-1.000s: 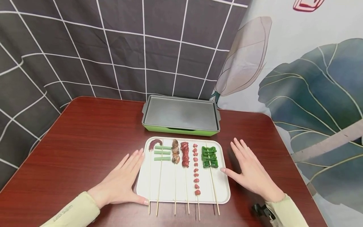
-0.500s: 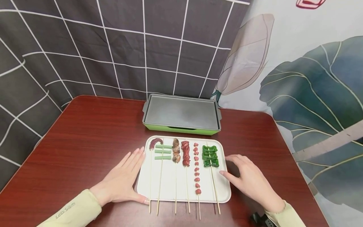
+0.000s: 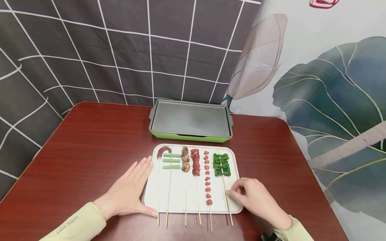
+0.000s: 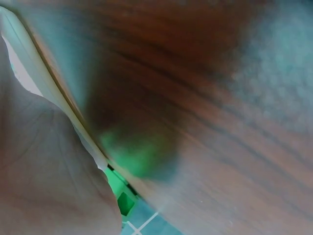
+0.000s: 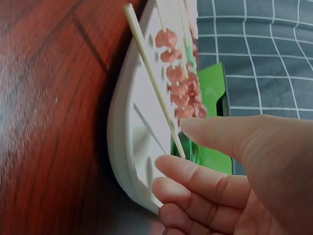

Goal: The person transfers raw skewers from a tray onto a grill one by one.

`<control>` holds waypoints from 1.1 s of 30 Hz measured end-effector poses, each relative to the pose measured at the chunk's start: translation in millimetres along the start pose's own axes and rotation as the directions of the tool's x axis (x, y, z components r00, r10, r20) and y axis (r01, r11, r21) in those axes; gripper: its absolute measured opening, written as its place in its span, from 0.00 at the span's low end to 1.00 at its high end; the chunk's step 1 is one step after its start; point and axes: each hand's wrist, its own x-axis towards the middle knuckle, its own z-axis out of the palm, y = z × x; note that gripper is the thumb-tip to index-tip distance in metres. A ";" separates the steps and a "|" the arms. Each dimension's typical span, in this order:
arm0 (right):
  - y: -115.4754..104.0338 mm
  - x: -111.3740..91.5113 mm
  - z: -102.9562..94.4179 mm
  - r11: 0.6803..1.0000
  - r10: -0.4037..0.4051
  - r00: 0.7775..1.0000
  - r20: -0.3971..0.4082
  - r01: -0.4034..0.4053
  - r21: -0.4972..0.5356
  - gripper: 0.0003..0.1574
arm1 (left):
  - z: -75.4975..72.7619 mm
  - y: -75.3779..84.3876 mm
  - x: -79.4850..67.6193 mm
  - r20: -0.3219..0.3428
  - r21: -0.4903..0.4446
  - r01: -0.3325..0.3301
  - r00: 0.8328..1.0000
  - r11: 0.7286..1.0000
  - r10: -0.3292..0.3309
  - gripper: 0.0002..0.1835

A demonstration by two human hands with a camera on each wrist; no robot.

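A white tray (image 3: pixel 211 206) lies on the table with several skewers on it, their sticks jutting over the near edge. My left hand (image 3: pixel 128 190) rests along the tray's left edge, fingers straight, thumb at the near left corner. In the left wrist view the left hand (image 4: pixel 54 166) lies against the tray's side. My right hand (image 3: pixel 256 199) is over the tray's right side, fingers bent, beside the stick of the green pepper skewer (image 3: pixel 221 164). In the right wrist view, thumb and index finger of the right hand (image 5: pixel 230 171) stand apart on either side of that stick (image 5: pixel 155 83).
A green grill (image 3: pixel 190 136) with a flat grey plate stands just behind the tray. Skewers of octopus tentacle (image 3: pixel 164 151), green stalks (image 3: pixel 172 161), mushroom-like brown pieces (image 3: pixel 185 160), red meat (image 3: pixel 195 162) and small red pieces (image 3: pixel 207 179) lie left of the pepper. Curtains hang behind the table.
My right hand has moved left from beside the tray to the pepper skewer's stick, its fingers bending from straight. My left hand has stayed at the tray's left edge.
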 end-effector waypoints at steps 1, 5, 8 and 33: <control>-1.0 0.2 0.8 1.000 -0.002 1.000 0.001 0.002 0.001 0.17 | -0.1 0.0 -0.4 -0.002 0.002 0.001 1.000 1.000 -0.001 0.79; -4.6 0.5 3.4 1.000 0.003 1.000 0.020 -0.003 0.005 0.16 | -0.6 0.7 -1.2 -0.007 0.004 0.001 1.000 1.000 -0.001 0.79; -5.9 0.5 5.1 1.000 0.012 0.999 0.035 -0.011 -0.001 0.16 | -0.3 1.0 -1.1 -0.010 0.007 0.001 1.000 1.000 0.000 0.78; -0.6 -4.7 -3.9 0.941 0.011 0.979 0.201 -0.078 0.328 0.03 | 0.0 0.6 -1.3 -0.037 0.011 -0.018 0.999 1.000 0.018 0.78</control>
